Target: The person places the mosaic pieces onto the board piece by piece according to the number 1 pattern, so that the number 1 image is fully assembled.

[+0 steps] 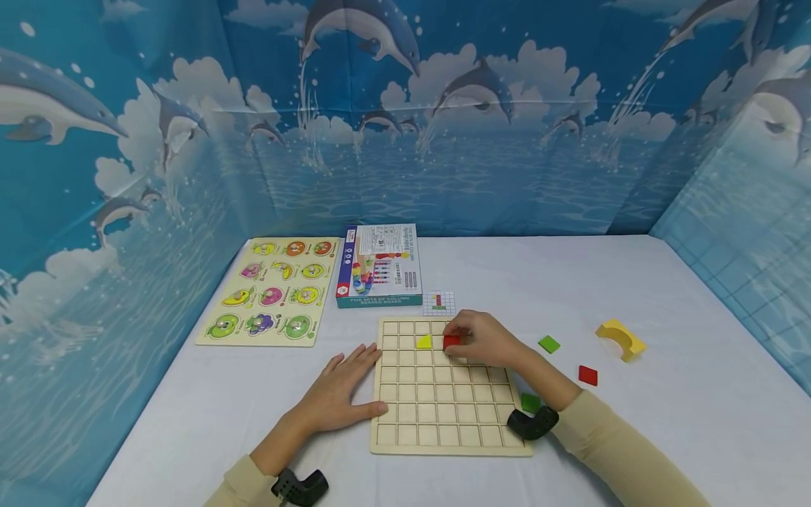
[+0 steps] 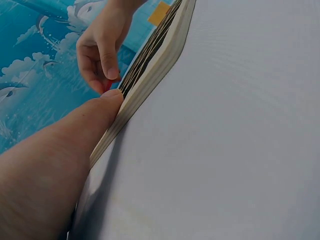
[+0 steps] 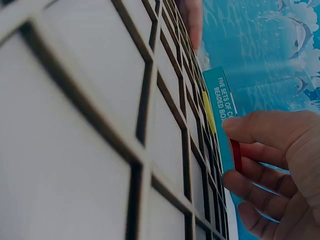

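Note:
A wooden grid board (image 1: 426,412) with square recesses lies flat on the white table. My right hand (image 1: 484,339) pinches a red square tile (image 1: 451,341) between thumb and fingers over the board's upper part; the red tile (image 3: 236,155) stands on edge in the right wrist view. One cell to the left, a yellow piece (image 1: 424,342) with a curved side sits in the grid. My left hand (image 1: 342,391) lies spread beside the board's left edge, its thumb resting on the rim, as the thumb (image 2: 95,120) in the left wrist view also shows.
A small card with a coloured grid pattern (image 1: 438,303) lies behind the board. Beyond stand a boxed set (image 1: 380,271) and a fruit picture board (image 1: 269,296). To the right lie green tiles (image 1: 549,343), a red tile (image 1: 588,375) and a yellow arch block (image 1: 621,338).

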The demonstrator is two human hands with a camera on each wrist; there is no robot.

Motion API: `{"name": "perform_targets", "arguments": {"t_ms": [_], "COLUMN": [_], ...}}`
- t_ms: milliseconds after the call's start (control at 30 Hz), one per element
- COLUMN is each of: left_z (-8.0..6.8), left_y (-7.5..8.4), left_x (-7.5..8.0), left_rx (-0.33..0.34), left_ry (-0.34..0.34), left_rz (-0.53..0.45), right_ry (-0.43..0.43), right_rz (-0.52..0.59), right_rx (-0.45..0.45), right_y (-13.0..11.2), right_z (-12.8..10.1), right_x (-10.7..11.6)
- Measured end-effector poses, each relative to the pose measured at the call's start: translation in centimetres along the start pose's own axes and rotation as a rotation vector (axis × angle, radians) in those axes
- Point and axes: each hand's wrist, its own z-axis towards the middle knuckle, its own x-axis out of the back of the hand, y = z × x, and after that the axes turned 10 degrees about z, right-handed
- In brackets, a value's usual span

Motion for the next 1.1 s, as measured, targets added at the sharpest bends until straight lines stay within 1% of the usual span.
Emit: {"name": "perform_targets", "arguments": {"t_ms": [100,233,433,567,900,1100], "left_z": [0.0,0.0,0.1,0.1,0.1,0.0], "left_y": [0.0,0.0,0.0,0.0,-0.1,-0.1], "left_x": [-0.1,0.0,0.0,0.0,-0.1,-0.2], "left_rx": [0.001,0.000,-0.011,-0.006,0.004,0.004], "left_ry": [-0.001,0.001,0.011,-0.001,-0.011,-0.008], "left_rz": [-0.001,-0.006,-0.013,-0.005,-0.002,0.002], "right_ry": [-0.009,-0.024,-0.035,-0.029,-0.037,-0.035], "right_rz": [-0.016,-0.039,-0.057,-0.054,-0.061,-0.054], "right_rx": [0.021,0.027,0.011,-0.004,0.043,0.035], "right_y": [0.0,-0.1,-0.1,-0.1,0.4,0.5], "right_z": [0.3,0.7,1.2,1.3,1.5,1.4], "right_x": [-0.3,-0.5,-0.9,-1.0,-1.3,-1.4]}}
